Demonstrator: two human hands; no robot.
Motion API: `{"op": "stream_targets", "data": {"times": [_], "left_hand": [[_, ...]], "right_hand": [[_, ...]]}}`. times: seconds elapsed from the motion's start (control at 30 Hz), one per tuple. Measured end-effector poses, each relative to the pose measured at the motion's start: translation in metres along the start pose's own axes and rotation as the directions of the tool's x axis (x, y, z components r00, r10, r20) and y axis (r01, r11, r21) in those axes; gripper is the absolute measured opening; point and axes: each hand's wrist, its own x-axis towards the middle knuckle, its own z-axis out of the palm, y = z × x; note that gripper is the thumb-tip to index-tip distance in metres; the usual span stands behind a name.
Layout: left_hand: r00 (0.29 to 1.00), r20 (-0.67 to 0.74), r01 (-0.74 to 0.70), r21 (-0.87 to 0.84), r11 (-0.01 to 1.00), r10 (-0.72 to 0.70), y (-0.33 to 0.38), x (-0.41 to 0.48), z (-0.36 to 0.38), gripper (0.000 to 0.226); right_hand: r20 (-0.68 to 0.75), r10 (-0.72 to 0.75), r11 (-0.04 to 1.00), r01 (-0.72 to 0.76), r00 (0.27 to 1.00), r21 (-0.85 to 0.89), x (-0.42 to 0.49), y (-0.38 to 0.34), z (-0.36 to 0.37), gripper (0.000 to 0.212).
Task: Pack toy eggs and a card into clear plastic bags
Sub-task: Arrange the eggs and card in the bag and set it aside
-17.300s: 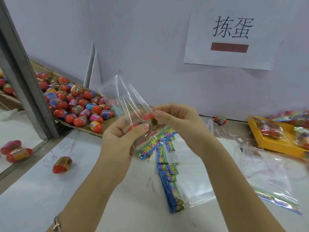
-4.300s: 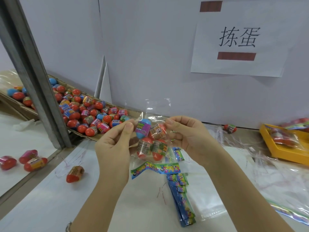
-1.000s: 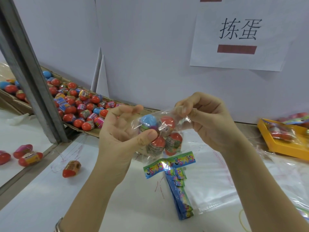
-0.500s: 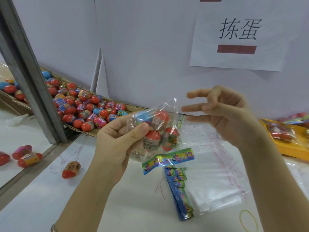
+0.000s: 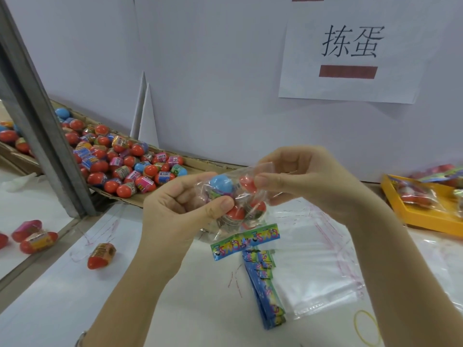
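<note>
I hold a clear plastic bag (image 5: pixel 253 196) above the table with both hands. Inside it are several toy eggs: a blue one (image 5: pixel 221 184) on top and red ones (image 5: pixel 236 214) below, plus a colourful card (image 5: pixel 245 242) at the bottom. My left hand (image 5: pixel 180 211) grips the bag's left side around the eggs. My right hand (image 5: pixel 308 179) pinches the bag's top right edge between thumb and fingers.
A cardboard tray (image 5: pixel 200 163) of loose toy eggs (image 5: pixel 125 164) runs along the left back. A stack of cards (image 5: pixel 265 289) and a pile of empty clear bags (image 5: pixel 318 266) lie below my hands. One loose egg (image 5: pixel 101 255) lies left; a yellow tray (image 5: pixel 423 219) with packed bags is right.
My right hand, open and off the bag half a second ago, has come back and pinched the bag's top edge. The left hand has kept hold of the filled bag.
</note>
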Motion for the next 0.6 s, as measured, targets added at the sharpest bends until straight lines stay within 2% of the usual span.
{"op": "stream_targets", "data": {"times": [0.17, 0.2, 0.3, 0.43, 0.6], "left_hand": [[1.000, 0.014, 0.019, -0.043, 0.999, -0.019, -0.0020, 0.0006, 0.0008, 0.060], [1.000, 0.007, 0.028, -0.063, 0.998, -0.028, -0.0026, 0.0008, 0.0010, 0.055], [0.994, -0.021, 0.102, -0.156, 0.983, -0.106, -0.0010, 0.0025, 0.0033, 0.018], [0.975, -0.119, 0.170, -0.140, 0.976, -0.187, -0.0004, 0.0043, 0.0034, 0.024], [0.954, -0.164, 0.236, -0.110, 0.965, -0.252, -0.0051, 0.0076, -0.0006, 0.034]], "right_hand": [[0.017, -0.038, 0.997, 0.037, 0.999, 0.072, 0.0005, 0.0025, -0.0017, 0.025], [0.011, -0.048, 0.995, 0.047, 0.999, 0.084, 0.0008, 0.0036, -0.0027, 0.023], [-0.015, -0.066, 0.991, 0.068, 0.998, 0.113, 0.0018, 0.0054, -0.0040, 0.021], [-0.034, -0.078, 0.993, 0.080, 0.996, 0.088, 0.0035, 0.0083, -0.0020, 0.021], [-0.021, -0.077, 0.997, 0.077, 0.997, 0.014, 0.0042, 0.0094, -0.0014, 0.025]]}}
